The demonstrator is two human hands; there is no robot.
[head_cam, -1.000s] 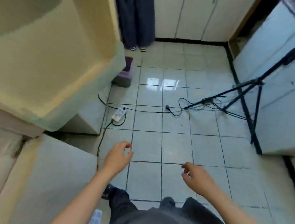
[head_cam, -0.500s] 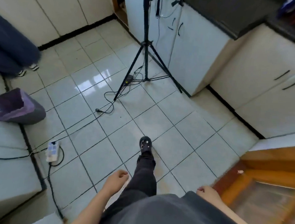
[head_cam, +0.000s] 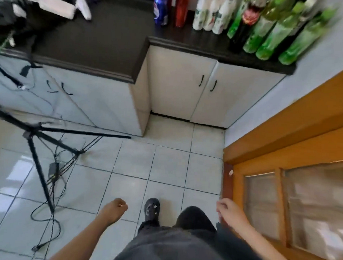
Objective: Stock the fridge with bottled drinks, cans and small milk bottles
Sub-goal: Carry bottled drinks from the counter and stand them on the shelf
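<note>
The left hand [head_cam: 115,208] and right hand [head_cam: 227,210] hang loosely curled and empty, well short of the counter [head_cam: 116,29] where bottles [head_cam: 269,37], cans [head_cam: 161,9] and milk bottles [head_cam: 210,13] stand (full ones probably heavy and slick, best gripped round the body).

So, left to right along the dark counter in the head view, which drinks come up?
Blue can → red drink → white milk bottles → green bottles. A dark bottle stands among the green ones, so its place in the order is unclear.
</note>
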